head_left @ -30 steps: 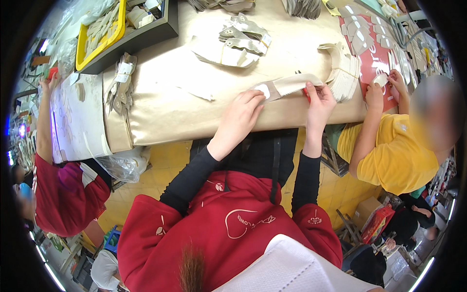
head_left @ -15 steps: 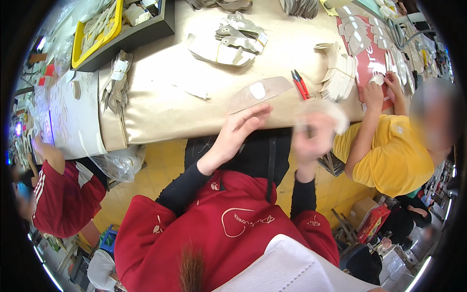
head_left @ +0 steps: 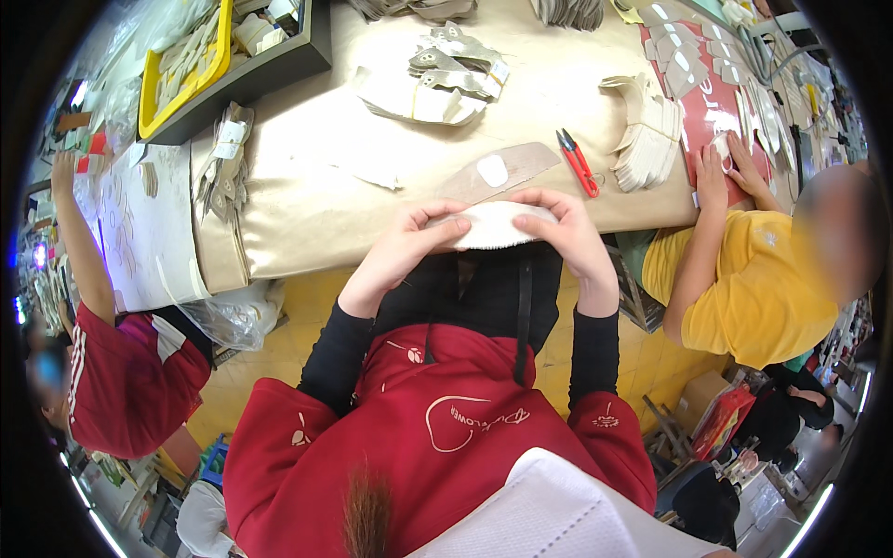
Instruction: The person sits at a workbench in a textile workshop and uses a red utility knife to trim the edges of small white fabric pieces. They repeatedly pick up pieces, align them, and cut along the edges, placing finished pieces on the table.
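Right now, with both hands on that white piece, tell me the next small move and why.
I'd probably ease the white piece farther over the table: the left hand and right hand both hold it at the near edge, and a flat beige piece with a white patch lies just beyond.

Left fingers point(head_left: 450, 229) (now) grip white piece point(head_left: 496, 226)
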Motion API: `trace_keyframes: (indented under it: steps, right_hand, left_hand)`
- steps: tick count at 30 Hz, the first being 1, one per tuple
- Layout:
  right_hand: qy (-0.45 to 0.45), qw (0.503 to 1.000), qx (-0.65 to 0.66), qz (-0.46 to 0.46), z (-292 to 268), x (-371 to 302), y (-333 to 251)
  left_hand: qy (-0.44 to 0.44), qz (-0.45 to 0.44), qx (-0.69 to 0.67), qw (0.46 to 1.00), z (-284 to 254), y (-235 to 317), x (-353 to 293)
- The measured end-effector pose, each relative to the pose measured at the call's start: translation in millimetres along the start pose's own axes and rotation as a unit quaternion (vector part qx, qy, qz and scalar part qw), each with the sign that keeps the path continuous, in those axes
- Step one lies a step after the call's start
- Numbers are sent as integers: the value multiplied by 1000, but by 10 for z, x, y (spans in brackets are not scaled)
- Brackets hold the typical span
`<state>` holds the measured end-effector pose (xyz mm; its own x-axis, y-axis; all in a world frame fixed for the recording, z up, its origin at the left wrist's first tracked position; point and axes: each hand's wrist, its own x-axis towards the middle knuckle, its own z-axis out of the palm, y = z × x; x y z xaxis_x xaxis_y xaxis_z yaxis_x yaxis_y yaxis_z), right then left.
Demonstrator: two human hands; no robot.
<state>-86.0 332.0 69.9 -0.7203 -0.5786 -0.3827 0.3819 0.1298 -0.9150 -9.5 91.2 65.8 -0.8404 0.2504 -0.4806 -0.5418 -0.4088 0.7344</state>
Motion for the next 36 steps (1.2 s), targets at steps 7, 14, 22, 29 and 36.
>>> trace_keyframes:
  steps: [7, 14, 22, 29, 36]
  right_hand:
    - [175, 979, -77, -68, -212, 374, 50]
    - [230, 953, -164, -104, -197, 645, 160]
    - [233, 950, -192, -79, -216, 646, 185]
    - [238, 948, -195, -81, -208, 655, 189]
    - [237, 942, -220, -90, -228, 663, 184]
  left_hand:
    - [121, 78, 188, 972, -61, -107, 182]
    - [235, 112, 286, 922, -5, -141, 217]
    - [274, 113, 341, 892, -5, -127, 261]
    - [281, 120, 339, 890, -37, -150, 313]
    - [275, 96, 350, 891, -75, -107, 357]
